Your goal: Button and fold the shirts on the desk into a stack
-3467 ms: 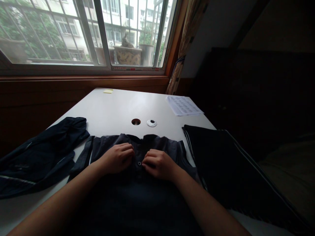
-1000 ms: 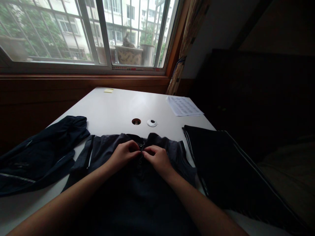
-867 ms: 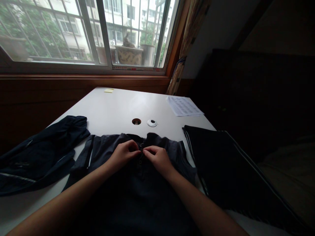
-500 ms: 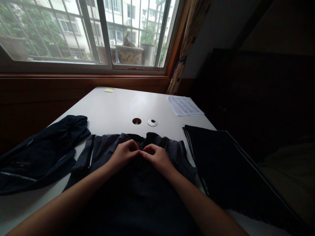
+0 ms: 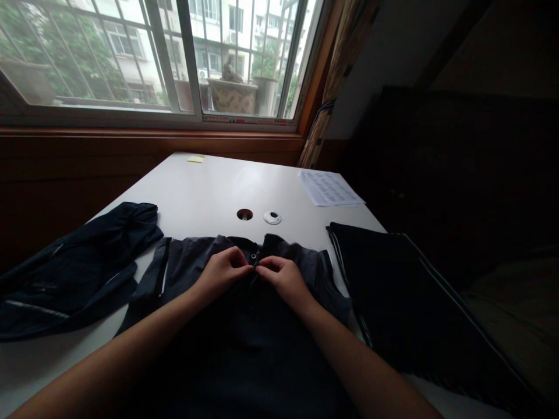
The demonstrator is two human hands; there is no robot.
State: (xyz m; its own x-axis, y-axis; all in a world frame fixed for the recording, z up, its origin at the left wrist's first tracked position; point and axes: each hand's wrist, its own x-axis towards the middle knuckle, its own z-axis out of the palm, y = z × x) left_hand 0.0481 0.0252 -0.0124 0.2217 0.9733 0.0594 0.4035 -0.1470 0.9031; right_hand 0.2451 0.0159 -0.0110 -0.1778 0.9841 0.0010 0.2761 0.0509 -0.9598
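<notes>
A dark short-sleeved shirt [image 5: 244, 343] lies spread in front of me, its collar toward the window. At the neck opening, my left hand [image 5: 225, 269] pinches the left edge of the front placket. My right hand [image 5: 283, 279] pinches the facing edge, its fingertips just beside those of the left. A small round snap or button [image 5: 253, 256] shows right above the fingertips, on the dark placket. The lower part of the shirt is lost in shadow between my forearms.
The shirt lies on a white table [image 5: 209, 186]. A crumpled dark garment [image 5: 82, 267] is on the left, folded dark cloth [image 5: 406, 291] on the right. Farther back are printed papers [image 5: 329, 188], a yellow note [image 5: 196, 158], a cable hole [image 5: 245, 215] and its round cover [image 5: 272, 217].
My fingertips have parted slightly, with the right hand shifted a little to the right. The round snap or button at the neck now shows more plainly.
</notes>
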